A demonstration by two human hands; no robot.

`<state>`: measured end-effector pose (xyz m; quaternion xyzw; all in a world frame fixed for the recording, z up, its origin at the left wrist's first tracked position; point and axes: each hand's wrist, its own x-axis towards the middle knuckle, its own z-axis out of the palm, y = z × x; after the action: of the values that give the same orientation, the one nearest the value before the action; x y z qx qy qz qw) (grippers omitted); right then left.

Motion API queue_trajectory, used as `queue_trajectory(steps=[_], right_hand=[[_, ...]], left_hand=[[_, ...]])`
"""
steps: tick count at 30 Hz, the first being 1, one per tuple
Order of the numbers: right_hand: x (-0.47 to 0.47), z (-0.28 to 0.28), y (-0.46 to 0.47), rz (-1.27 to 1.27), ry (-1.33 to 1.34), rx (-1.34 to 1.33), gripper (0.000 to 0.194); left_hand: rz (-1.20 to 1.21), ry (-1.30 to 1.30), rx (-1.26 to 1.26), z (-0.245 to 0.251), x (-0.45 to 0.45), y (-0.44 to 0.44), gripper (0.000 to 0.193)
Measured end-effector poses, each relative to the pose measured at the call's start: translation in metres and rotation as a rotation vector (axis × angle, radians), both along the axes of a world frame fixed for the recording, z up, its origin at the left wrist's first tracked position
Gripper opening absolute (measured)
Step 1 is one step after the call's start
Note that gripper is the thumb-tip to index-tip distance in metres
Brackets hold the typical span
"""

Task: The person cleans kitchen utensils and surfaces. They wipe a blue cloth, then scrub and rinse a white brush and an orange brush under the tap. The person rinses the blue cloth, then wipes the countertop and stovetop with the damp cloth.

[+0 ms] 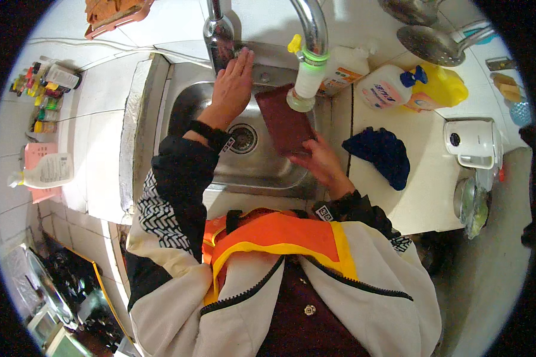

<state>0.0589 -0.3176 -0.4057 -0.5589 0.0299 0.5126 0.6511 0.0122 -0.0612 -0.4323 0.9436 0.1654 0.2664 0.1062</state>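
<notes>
My right hand (320, 163) holds the lower end of a flat, dark red rectangular object (286, 122) over the stainless steel sink (254, 180). The object lies aslant beneath the tap spout, and its material cannot be told. My left hand (233, 87) reaches to the back of the sink with its fingers stretched out, beside the chrome tap body (218, 38). Whether the fingertips touch that metal is unclear. A hose-like white nozzle (304, 89) with a green clamp and a yellow lever is fitted on the curved tap spout (316, 26). The drain (242, 138) shows below my left wrist.
A dark blue cloth (379, 154) lies on the right counter. Behind it stand a white pump bottle (382, 87) and a yellow bottle (446, 89). A white kettle-like appliance (471, 138) is farther right. On the left ledge are a spray bottle (53, 170) and several small jars (44, 114).
</notes>
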Motion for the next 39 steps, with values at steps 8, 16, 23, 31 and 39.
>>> queue_trajectory(steps=[8,16,23,31,39], right_hand=[[-0.004,-0.011,0.006,-0.025,0.088,0.041,0.043],[-0.004,-0.009,0.009,0.01,0.031,0.029,0.045],[-0.003,-0.016,0.01,-0.016,0.018,0.0,0.046],[-0.001,-0.014,0.012,0.017,-0.004,-0.013,0.044],[-0.004,-0.022,0.011,0.007,0.002,-0.038,0.036]], left_hand=[[-0.069,0.078,0.019,-0.019,-0.014,-0.004,0.054],[-0.053,0.17,-0.121,-0.023,-0.014,-0.006,0.054],[-0.043,0.177,-0.137,-0.028,-0.012,-0.006,0.057],[-0.061,0.228,-0.076,-0.029,-0.014,-0.004,0.058],[-0.21,0.267,-0.251,-0.029,-0.024,-0.068,0.065]])
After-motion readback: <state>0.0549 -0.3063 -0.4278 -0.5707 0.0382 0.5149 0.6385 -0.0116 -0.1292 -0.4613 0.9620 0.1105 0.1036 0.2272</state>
